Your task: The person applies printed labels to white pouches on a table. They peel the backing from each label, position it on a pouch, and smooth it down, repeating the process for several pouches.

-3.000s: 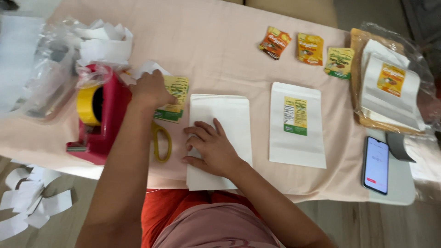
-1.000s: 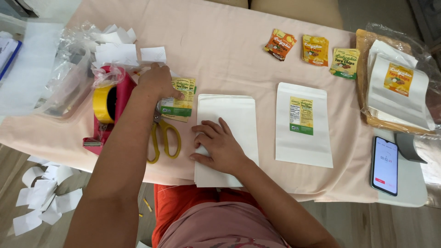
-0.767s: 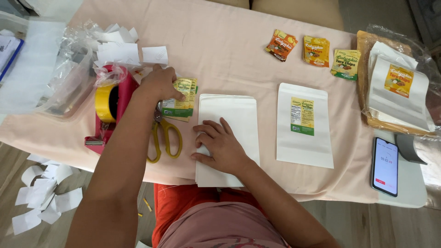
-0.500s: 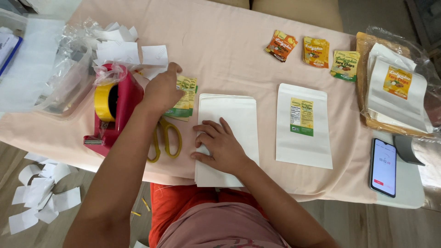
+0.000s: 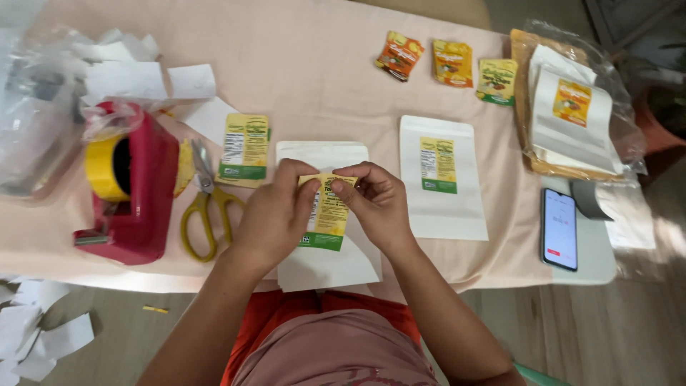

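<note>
Over the white pouch (image 5: pixel 325 250) at the near edge of the table (image 5: pixel 314 78), both hands now meet on one yellow label (image 5: pixel 325 218). The left hand (image 5: pixel 275 214) pinches its top left corner, and the right hand (image 5: pixel 375 204) pinches the top right — fingers closed on it from both sides. The label hangs flat above the pouch, with its green strip at the bottom.

A moment ago it was not like this. The left hand was stretched out to the stack of labels (image 5: pixel 244 146) beside the red tape holder (image 5: pixel 132 189), and the right hand lay flat and open on the pouch. Now the left hand has come back with a label, and the right hand has lifted off the pouch to help hold it.

That looks like the picking-up part is done — the label is right over the bare pouch, and it seems ready to be stuck on or peeled.

The yellow scissors (image 5: pixel 204 207) lie between the tape holder and the pouch, touched by no one. Another pouch with a label on it (image 5: pixel 439 179) lies to the right, and a phone (image 5: pixel 559 229) sits farther right.
</note>
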